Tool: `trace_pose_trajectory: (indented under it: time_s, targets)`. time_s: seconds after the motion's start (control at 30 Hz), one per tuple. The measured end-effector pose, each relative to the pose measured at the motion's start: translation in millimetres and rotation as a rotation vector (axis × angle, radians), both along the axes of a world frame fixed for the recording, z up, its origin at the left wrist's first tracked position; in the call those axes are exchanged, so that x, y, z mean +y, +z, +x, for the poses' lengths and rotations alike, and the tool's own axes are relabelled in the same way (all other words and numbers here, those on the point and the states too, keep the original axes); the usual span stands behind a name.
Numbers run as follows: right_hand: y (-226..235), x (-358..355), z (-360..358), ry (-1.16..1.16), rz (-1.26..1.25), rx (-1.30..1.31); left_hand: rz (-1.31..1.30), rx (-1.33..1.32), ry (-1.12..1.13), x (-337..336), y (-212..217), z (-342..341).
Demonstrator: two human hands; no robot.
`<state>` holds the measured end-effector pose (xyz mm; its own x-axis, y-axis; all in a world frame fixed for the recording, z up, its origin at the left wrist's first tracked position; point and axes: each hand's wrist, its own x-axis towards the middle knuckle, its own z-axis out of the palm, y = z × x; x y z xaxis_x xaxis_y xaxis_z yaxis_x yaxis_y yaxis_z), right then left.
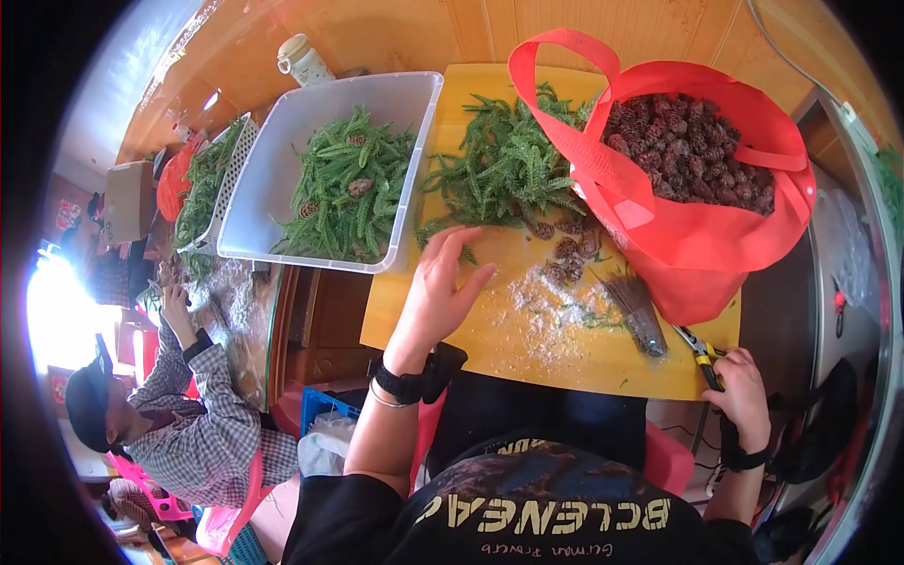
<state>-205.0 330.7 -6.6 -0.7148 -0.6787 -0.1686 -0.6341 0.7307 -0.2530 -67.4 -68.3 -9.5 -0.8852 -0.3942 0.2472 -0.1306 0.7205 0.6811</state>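
Black printed T-shirt (pixel 556 480) nearest; left hand (pixel 436 299) spread beside green feathery sprigs (pixel 513 155); right hand (pixel 741 388) grips yellow-and-black metal pliers (pixel 702 355) (slanting forward-left).

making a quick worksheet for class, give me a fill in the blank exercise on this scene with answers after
1. The tote bag full of pine cones is ____.
2. The hand holding the pliers is the person's ____ one.
3. The translucent plastic bin stands to the ____ of the tote bag.
4. The work surface beneath the other hand is ____.

Missing words: red; right; left; yellow
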Motion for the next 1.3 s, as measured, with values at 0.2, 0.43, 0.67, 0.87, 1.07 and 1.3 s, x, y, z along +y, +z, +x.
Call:
trace_pose_trajectory:
  time_s: [0.2,0.43,0.67,0.87,1.07,1.3]
  targets:
    - [3,-1,-1,-0.042,0.021,-0.062,0.284,-0.119,-0.311,31,-3,-12]
    - [6,-2,-1,-0.056,-0.053,-0.009,-0.149,-0.047,-0.389,80,-22,-63]
    - [32,-23,2,0.013,-0.181,-0.045,-0.528,-0.292,-0.328,94,-42,-98]
    - [46,-45,-1,0.083,-0.239,-0.077,-0.674,-0.291,-0.332,96,-41,-104]
    - [45,-82,-1,0.246,-0.311,-0.072,-0.759,-0.288,-0.344,94,-44,-102]
    - [41,-120,-6,0.289,-0.322,-0.088,-0.647,-0.158,-0.434,75,-27,-90]
